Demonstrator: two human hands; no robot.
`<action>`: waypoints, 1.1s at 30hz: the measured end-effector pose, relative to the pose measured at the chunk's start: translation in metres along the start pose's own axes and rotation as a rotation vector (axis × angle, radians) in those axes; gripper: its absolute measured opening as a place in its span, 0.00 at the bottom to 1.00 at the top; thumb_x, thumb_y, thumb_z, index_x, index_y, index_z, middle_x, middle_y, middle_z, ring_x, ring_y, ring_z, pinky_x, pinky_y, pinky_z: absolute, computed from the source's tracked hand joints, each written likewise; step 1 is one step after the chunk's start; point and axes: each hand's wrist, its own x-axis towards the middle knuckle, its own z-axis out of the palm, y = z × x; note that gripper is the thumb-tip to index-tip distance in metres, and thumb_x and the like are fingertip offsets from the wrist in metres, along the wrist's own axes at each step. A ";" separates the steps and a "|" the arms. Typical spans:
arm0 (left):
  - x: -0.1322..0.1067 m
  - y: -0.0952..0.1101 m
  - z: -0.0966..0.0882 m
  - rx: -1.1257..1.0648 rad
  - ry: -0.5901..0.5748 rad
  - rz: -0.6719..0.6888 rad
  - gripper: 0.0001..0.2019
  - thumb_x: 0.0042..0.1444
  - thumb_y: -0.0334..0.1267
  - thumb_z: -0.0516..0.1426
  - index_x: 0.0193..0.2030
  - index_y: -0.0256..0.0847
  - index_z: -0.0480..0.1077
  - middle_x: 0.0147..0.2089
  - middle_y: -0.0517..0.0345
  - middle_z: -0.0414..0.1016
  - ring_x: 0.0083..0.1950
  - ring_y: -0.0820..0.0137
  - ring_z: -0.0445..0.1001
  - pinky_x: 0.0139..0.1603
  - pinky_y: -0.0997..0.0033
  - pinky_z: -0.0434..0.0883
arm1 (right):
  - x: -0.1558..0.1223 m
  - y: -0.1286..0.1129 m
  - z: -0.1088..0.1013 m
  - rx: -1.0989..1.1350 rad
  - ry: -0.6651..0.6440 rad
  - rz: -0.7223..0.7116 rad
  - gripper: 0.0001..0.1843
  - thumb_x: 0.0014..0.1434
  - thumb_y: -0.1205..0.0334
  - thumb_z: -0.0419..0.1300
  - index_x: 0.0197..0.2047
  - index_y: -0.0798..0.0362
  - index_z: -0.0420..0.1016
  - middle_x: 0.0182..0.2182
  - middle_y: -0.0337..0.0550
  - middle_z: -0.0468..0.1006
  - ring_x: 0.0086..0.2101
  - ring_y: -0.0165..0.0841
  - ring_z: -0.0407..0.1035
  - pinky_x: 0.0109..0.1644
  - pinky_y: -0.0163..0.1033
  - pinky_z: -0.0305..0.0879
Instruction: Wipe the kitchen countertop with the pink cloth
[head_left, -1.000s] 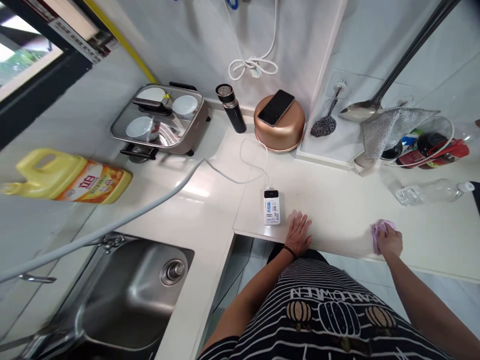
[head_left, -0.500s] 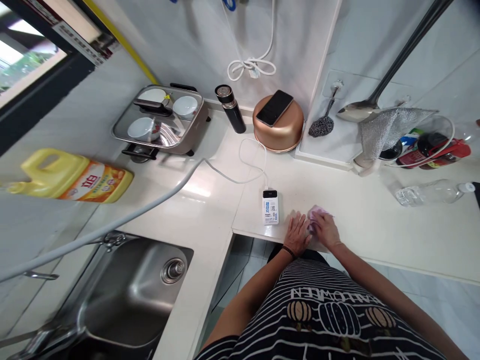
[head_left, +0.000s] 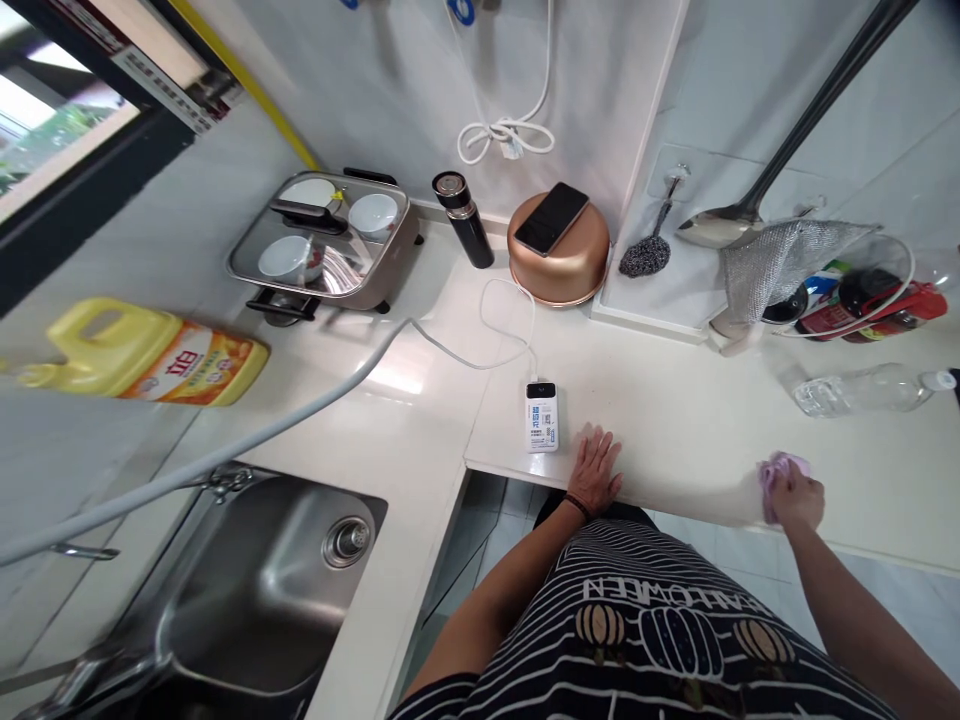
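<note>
My right hand (head_left: 799, 498) is closed round a crumpled pink cloth (head_left: 772, 480), pressed on the white countertop (head_left: 690, 430) close to its front edge. Flat on the counter lies my left hand (head_left: 595, 470), fingers outstretched and holding nothing. Just left of it rests a white power bank (head_left: 541, 420) with a black end, and a white cable (head_left: 484, 310) plugged into it.
A copper-coloured pot (head_left: 562, 270) with a phone (head_left: 553, 218) on top stands at the back, beside a black flask (head_left: 466, 225). Left are an electric pan (head_left: 330, 245), a yellow detergent jug (head_left: 150, 352) and a sink (head_left: 262, 590). A clear bottle (head_left: 862, 390) lies at the right.
My right hand has slid the pink cloth to the right along the counter, away from my left hand. My left hand has stayed in place.
</note>
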 end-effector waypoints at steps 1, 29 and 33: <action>0.000 0.000 0.000 0.000 -0.001 0.004 0.30 0.67 0.44 0.51 0.73 0.34 0.57 0.77 0.41 0.55 0.81 0.53 0.37 0.78 0.37 0.51 | 0.003 0.001 -0.003 -0.012 -0.001 0.076 0.29 0.62 0.51 0.53 0.63 0.53 0.75 0.52 0.61 0.72 0.49 0.51 0.69 0.51 0.58 0.66; -0.001 -0.001 0.001 -0.002 -0.030 -0.025 0.30 0.66 0.44 0.52 0.73 0.35 0.58 0.77 0.41 0.55 0.81 0.54 0.38 0.78 0.36 0.49 | -0.015 0.007 0.011 0.066 -0.011 -0.295 0.27 0.60 0.52 0.55 0.59 0.52 0.79 0.45 0.57 0.75 0.44 0.51 0.71 0.51 0.58 0.68; -0.001 0.000 -0.001 -0.006 -0.032 -0.010 0.31 0.66 0.44 0.52 0.73 0.35 0.57 0.77 0.41 0.55 0.81 0.54 0.37 0.78 0.36 0.50 | 0.023 0.002 0.002 -0.009 0.019 0.056 0.30 0.61 0.52 0.53 0.63 0.54 0.75 0.50 0.63 0.73 0.47 0.53 0.71 0.49 0.60 0.66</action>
